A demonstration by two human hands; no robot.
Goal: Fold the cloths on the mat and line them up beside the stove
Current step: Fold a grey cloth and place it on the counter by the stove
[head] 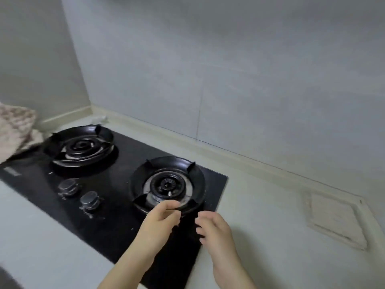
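Plainly, both hands are free. The left hand (164, 215) and the right hand (214, 228) hover close together above the front right corner of the stove (116, 197), with fingers loosely curled and nothing held in either. Just beyond the left hand's fingertips sits the right burner (167, 184).

Out to the right, on the pale counter (260, 205) and well apart from the stove's edge, lies a cream cloth (333, 222). It is flat and squarish (it looks already folded, though the layers are too blurred to make out). Far to the left a patterned cloth (16, 130) lies rumpled, its lower edge overlapping the stove's left corner. The mat is not in view.

The step in hand seems to be going for the next cloth, and the patterned one is the likely candidate. To do it well, the person should lift it clear of the left burner (81, 147) rather than drag it across the grate. Taking it by two corners would let it hang flat, and it should be folded on the mat with edges matched. Set down, it belongs on the counter just beside the cream cloth, square to it and off the black glass.
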